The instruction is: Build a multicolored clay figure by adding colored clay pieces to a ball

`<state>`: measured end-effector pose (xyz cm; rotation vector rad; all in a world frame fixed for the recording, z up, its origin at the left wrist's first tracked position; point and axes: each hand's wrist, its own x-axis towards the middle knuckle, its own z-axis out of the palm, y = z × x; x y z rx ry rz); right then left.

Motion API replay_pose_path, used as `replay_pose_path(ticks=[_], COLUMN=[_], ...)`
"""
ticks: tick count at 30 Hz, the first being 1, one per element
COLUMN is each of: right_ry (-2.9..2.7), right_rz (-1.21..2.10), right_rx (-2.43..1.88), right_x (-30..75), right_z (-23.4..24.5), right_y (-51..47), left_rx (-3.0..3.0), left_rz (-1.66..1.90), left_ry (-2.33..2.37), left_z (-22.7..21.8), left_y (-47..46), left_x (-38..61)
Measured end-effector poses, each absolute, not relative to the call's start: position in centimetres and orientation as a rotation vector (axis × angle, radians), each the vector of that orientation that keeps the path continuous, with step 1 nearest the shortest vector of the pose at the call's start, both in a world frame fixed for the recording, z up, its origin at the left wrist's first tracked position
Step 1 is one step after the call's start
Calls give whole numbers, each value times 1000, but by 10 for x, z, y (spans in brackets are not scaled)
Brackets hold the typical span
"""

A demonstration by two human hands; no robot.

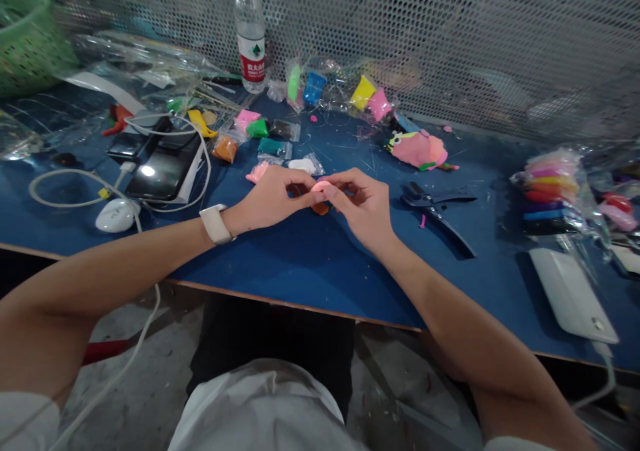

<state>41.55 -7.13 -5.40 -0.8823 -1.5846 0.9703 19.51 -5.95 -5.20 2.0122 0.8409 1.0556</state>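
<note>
Pinching a pink clay-like piece (321,186) with thumb and fingers of both left hand (274,199) and right hand (369,209), over the blue table (280,257); looks soft, light, probably easily dented; best taken gently by its edges.

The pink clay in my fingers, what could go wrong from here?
Your left hand and right hand both pinch the pink clay; if it's soft, a hard squeeze might dent it. The white cable passes under your left forearm and hangs over the table edge, so it could snag. The pliers lie near your right hand and might get bumped.
</note>
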Motion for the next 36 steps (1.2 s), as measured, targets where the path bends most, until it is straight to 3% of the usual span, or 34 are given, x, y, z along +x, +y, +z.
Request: replay_pose_path(ticks=[20, 36], right_ry=[-1555, -1433], right_rz=[876, 1047], right_rx=[-925, -827], right_x=[412, 406], right_z=[-62, -69], right_y=[-74, -73], left_rx=[2037, 2078], left_rz=[1088, 1061], left_ry=[881, 850], left_z=[-52, -55], left_y=[-65, -66], left_x=[199, 200])
